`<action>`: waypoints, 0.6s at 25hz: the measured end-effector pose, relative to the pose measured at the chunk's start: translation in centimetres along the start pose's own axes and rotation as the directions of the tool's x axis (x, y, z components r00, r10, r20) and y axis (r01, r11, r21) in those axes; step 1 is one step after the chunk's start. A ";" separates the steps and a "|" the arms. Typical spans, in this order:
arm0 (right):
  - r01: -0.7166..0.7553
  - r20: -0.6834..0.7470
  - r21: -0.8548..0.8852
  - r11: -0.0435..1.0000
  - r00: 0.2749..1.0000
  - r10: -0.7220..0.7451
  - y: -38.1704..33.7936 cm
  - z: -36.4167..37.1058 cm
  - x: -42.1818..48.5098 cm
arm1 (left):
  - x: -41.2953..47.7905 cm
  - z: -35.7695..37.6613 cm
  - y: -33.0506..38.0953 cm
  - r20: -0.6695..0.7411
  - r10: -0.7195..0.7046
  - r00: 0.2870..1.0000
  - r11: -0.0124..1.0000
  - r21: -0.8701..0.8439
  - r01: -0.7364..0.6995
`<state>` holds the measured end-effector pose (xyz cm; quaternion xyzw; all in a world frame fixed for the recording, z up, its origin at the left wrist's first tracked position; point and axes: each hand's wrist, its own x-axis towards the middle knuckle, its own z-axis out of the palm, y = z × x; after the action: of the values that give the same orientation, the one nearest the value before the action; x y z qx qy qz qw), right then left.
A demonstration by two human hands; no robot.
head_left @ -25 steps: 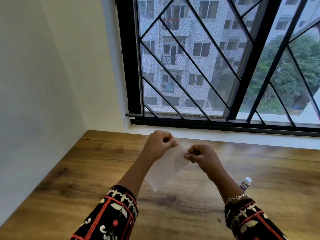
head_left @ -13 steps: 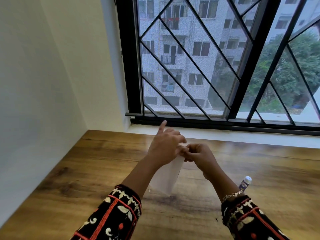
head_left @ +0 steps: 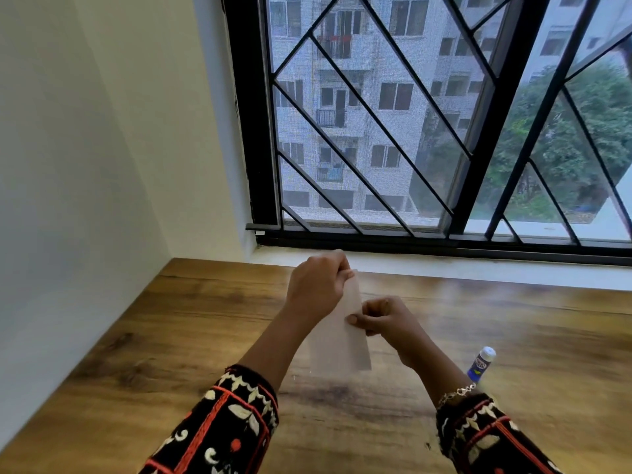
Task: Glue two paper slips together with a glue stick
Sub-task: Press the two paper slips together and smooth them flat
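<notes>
1. The left hand (head_left: 316, 289) is raised over the bench (head_left: 164, 343); its grip is narrow, thumb and curled fingers pinching the top end of the paper slip (head_left: 342, 347).
2. The right hand (head_left: 386, 319) sits lower and just to the right; its grip is also narrow, fingers curled and the thumb pressed on the slip's right edge about halfway down.
3. The paper slip is pale and long, held in the air between the two hands; it runs from the left hand down toward the person, and its lower end hangs free above the bench; whether it is one slip or two laid together I cannot tell.
4. The glue stick (head_left: 481, 364) is on the bench, just right of the right forearm and apart from both hands; it has a white cap and a blue label, and its base is hidden behind the wrist.
5. A thin bracelet (head_left: 456, 393) circles the right wrist; both arms wear dark sleeves (head_left: 222, 429) with red and cream embroidery.
6. The bench is brown wood grain; it meets a white wall (head_left: 85, 165) on the left and a pale sill (head_left: 478, 268) at the back.
7. Above the sill is a window (head_left: 472, 138) with a black frame and slanted black bars; apartment blocks and green trees show through it.
</notes>
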<state>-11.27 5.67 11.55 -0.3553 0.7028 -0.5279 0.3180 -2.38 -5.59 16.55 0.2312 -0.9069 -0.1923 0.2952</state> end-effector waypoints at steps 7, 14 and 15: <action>-0.056 0.018 0.000 0.998 0.998 0.056 1.1 -0.4 -0.7 | -0.4 0.2 -1.7 -0.104 -0.198 0.975 0.979 -0.076 0.191; -0.103 -0.070 0.002 0.995 0.992 0.103 1.5 -0.5 -1.0 | -1.8 1.2 -3.6 -0.114 -0.413 0.903 0.906 -0.155 0.395; -0.109 -0.094 0.015 0.994 0.990 0.110 1.6 -0.4 -1.0 | -2.0 1.4 -3.8 -0.117 -0.429 0.896 0.899 -0.152 0.410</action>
<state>-11.34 7.01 10.20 -0.2894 0.7330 -0.5292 0.3145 -0.61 -7.34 12.76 0.4165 -0.7975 -0.2896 0.3267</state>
